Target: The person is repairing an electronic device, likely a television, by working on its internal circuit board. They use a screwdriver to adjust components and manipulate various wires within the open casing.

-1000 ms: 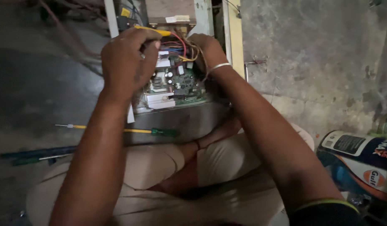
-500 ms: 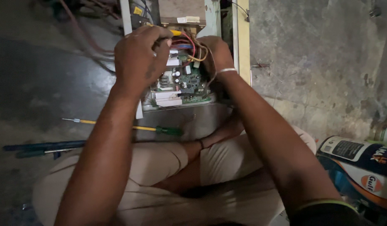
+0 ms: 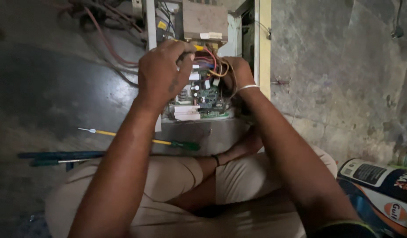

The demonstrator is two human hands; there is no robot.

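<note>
Left hand: upper centre, fingers curled tight around a yellow tool | Right hand: beside it, closed among the wires; exact grip hidden | Circuit board: beneath both hands | Screwdriver: on floor, left of centre

Two hands: left hand, right hand. One green circuit board. One metal box. One yellow screwdriver with green handle on the floor. One dark long tool. One printed can.
</note>
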